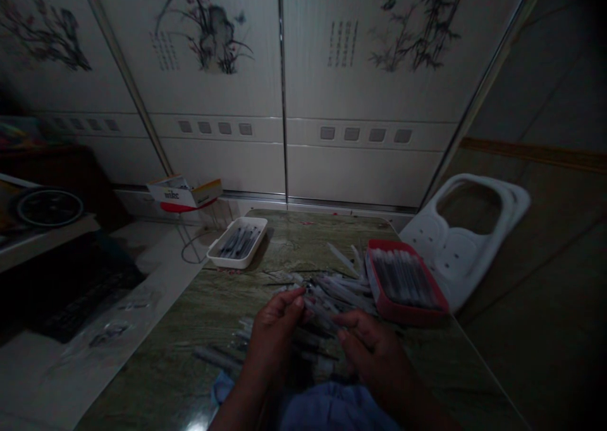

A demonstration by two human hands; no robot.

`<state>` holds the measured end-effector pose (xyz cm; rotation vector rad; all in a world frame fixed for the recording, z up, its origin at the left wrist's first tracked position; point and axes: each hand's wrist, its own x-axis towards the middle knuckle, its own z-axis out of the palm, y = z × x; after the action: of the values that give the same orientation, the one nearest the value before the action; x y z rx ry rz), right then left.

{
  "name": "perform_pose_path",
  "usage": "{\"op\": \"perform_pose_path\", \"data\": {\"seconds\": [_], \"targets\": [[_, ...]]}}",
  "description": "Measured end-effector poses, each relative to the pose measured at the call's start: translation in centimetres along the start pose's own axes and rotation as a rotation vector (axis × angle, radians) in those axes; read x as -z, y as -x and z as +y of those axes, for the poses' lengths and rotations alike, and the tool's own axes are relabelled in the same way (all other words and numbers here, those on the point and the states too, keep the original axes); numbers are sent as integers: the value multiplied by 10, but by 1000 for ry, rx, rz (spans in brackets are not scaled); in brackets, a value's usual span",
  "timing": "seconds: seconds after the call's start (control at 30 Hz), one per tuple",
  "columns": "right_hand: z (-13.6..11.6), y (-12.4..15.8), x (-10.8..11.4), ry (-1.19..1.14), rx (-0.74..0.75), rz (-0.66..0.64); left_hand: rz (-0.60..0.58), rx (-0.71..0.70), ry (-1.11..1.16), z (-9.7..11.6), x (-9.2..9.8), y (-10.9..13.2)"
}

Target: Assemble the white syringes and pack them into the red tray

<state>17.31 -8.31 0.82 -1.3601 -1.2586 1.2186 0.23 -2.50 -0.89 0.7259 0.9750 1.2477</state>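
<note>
My left hand [277,323] and my right hand [372,349] are over the near middle of the table. Between them is a pale, translucent pen [321,315], pinched near one end by the left thumb and forefinger and at the other by the right. Behind and beneath it lies a loose pile of similar pens [346,290]. Dark, thin pen parts [241,240] fill a white tray [230,263] at the far left of the table. A red basket [412,316] at the right holds a row of pens [403,276]. Dim light blurs small details.
The green marbled table [190,320] has more pens [215,357] near its front left. A white folding chair [450,248] leans at the right. Beyond the left edge, an open box [190,195] rests on a red stool [179,208]. Sliding panels [213,165] stand behind.
</note>
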Motion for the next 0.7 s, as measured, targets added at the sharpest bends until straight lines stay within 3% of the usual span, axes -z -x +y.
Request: {"op": "perform_pose_path", "data": {"seconds": [0.47,0.6,0.7], "targets": [[-1,-2,-7,-120,30,51,36,-77,-98,-2,-1,1],[1,-3,3,-50,65,113,161,-235,-229,27,1,15],[3,-3,17,84,176,235,279,-348,-262,59,11,45]]}}
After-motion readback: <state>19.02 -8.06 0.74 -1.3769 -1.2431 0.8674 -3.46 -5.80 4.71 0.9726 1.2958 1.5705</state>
